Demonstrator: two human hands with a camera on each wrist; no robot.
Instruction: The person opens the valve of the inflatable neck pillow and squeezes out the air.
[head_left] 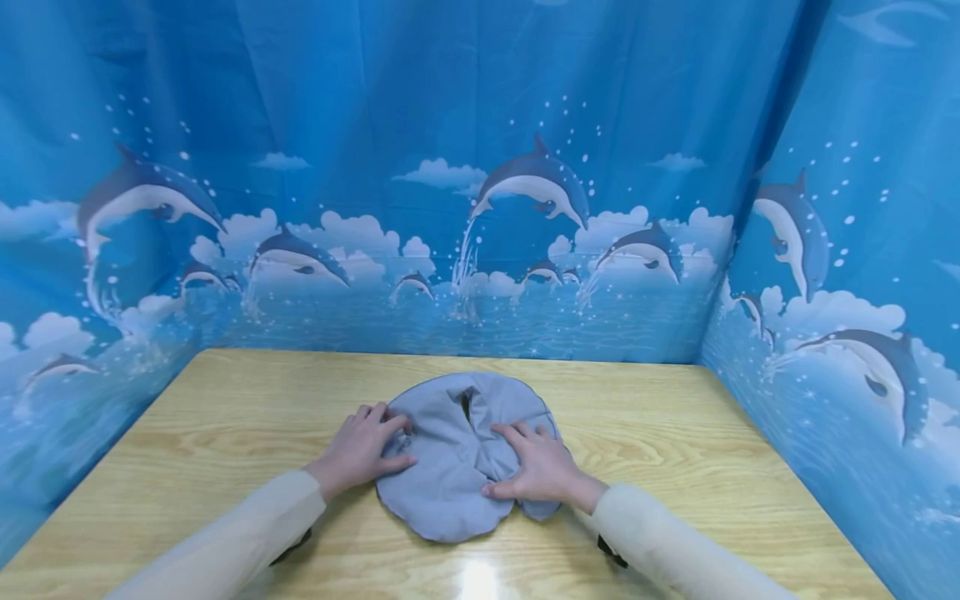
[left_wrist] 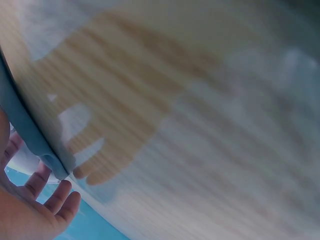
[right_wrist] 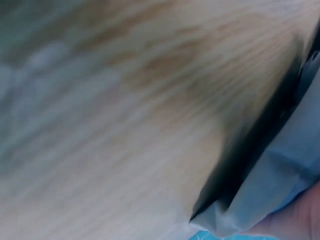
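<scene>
A grey round cloth piece (head_left: 442, 492), like a floppy sun hat laid flat, lies on the table. It has a wavy edge, gathered creases, a dark slit near its upper middle and a notch at its lower right. My left hand (head_left: 363, 446) rests at its left edge, thumb and fingertips spread apart on the cloth. Over the right part lies my right hand (head_left: 543, 467), fingers and thumb spread and slightly bent, touching the fabric. In the left wrist view the left hand (left_wrist: 37, 210) has several fingers loosely bent beside the cloth edge (left_wrist: 30, 120). The right wrist view shows grey fabric (right_wrist: 280, 175) lifted a little off the table, most of the hand out of frame.
The wood-grain table (head_left: 285, 392) reflects light near its front edge. A blue curtain (head_left: 337, 183) printed with dolphins and clouds stands behind it and along both sides.
</scene>
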